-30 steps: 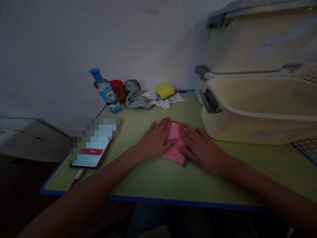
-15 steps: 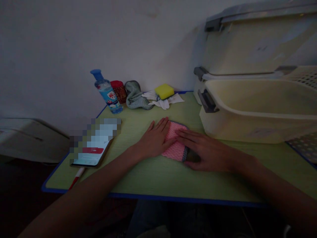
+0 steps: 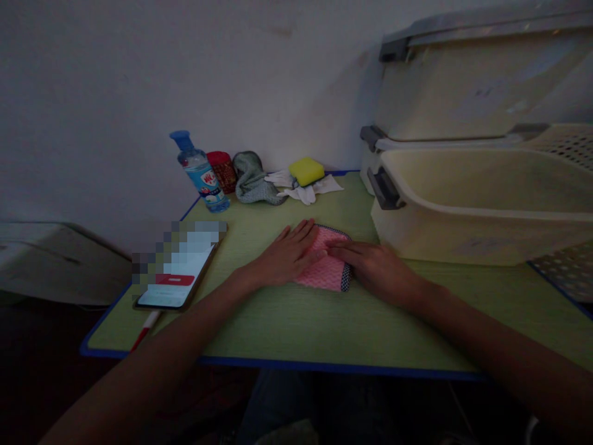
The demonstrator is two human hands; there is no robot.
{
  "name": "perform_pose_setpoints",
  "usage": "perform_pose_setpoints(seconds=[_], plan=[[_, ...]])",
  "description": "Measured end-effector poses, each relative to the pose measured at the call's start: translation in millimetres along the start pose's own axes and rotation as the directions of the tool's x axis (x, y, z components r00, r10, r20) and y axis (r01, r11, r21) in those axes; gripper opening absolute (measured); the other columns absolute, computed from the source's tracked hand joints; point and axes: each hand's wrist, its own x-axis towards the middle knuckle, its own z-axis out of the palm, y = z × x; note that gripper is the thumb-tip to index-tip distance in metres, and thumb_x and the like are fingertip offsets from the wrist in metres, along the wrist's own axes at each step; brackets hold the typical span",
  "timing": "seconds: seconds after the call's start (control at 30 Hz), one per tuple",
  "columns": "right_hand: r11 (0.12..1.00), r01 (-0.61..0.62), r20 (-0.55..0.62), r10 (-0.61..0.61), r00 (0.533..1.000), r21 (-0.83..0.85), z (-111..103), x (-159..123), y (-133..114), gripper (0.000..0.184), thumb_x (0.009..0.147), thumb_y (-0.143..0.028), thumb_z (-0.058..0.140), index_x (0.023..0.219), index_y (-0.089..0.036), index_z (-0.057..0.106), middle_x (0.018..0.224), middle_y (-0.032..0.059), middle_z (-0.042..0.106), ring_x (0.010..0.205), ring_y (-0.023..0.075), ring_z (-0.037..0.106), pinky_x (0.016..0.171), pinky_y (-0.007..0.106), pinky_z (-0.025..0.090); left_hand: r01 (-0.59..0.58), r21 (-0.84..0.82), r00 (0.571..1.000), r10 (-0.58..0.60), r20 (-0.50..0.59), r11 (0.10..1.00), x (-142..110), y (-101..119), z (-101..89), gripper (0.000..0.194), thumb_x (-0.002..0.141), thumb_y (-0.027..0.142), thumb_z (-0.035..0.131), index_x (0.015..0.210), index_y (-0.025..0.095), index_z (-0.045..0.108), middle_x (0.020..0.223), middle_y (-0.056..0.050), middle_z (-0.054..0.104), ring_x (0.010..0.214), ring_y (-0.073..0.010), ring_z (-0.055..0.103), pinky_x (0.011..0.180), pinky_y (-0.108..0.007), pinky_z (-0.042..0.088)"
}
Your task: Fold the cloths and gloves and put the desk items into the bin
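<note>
A folded pink cloth (image 3: 327, 272) with a dark checked border lies on the green table in front of me. My left hand (image 3: 291, 250) rests on its left part, palm down, fingers stretched out toward the wall. From the other side my right hand (image 3: 377, 266) reaches over the cloth's right edge, its straight fingers lying on top and close together. The right thumb is hidden. Both hands touch the cloth, and their fingertips are a short way apart.
Along the wall stand a blue-capped bottle (image 3: 204, 179), a red patterned item (image 3: 223, 171), a grey cloth (image 3: 254, 182) and a yellow sponge (image 3: 306, 170) on white gloves (image 3: 303, 194). A phone (image 3: 185, 272) lies left. Cream plastic bins (image 3: 445, 235) fill the right.
My right hand has come down flatter at the cloth's right edge, and its thumb no longer shows. The cloth's near edge has shifted slightly away from me. My left hand stays on the cloth.
</note>
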Motion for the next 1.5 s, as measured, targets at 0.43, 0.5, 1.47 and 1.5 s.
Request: perform_pose_setpoints(seconds=[0.43,0.5,1.47,1.5], plan=[[0.871,-0.282,-0.031,0.321,0.946,0.401,-6,2,6,0.049,0.067,0.000,0.039,0.108,-0.017,0.060,0.098,0.0051,0.069,0.086,0.0206,0.065,0.075,0.033,0.049,-0.280,-0.294,0.940,0.322,0.108,0.914,-5,-32,-24.3,0.104,0.056,0.056,0.070,0.139,0.021,0.019,0.147,-0.010,0.017,0.136,-0.0269,0.008,0.109,-0.048,0.007],[0.866,-0.290,-0.038,0.333,0.942,0.407,-6,2,6,0.045,0.068,-0.002,0.039,0.104,-0.016,0.061,0.096,0.0061,0.070,0.086,0.0215,0.065,0.075,0.034,0.049,-0.293,-0.296,0.945,0.323,0.059,0.909,-6,-29,-23.5,0.096,0.059,0.045,0.073,0.138,0.022,0.025,0.145,-0.010,0.024,0.136,-0.0258,0.014,0.109,-0.046,0.011],[0.828,-0.409,-0.095,0.476,0.874,0.383,4,2,8,0.073,0.078,-0.020,0.048,0.140,-0.007,0.011,0.127,0.0186,0.049,0.107,0.0269,0.055,0.087,0.043,0.048,0.159,-0.480,0.874,-0.349,-0.338,0.863,-6,-7,-4.2,0.060,0.069,0.021,0.061,0.122,0.013,0.035,0.065,0.005,0.049,0.051,-0.0101,0.048,0.048,-0.022,0.037],[0.848,-0.372,-0.138,0.448,0.883,0.377,2,1,8,0.070,0.080,-0.020,0.046,0.140,-0.009,0.012,0.133,0.0179,0.042,0.115,0.0265,0.049,0.092,0.044,0.045,0.157,-0.435,0.860,-0.340,-0.382,0.887,-7,-6,-4.2,0.060,0.069,0.021,0.060,0.123,0.013,0.035,0.069,0.004,0.049,0.053,-0.0097,0.048,0.050,-0.023,0.039]])
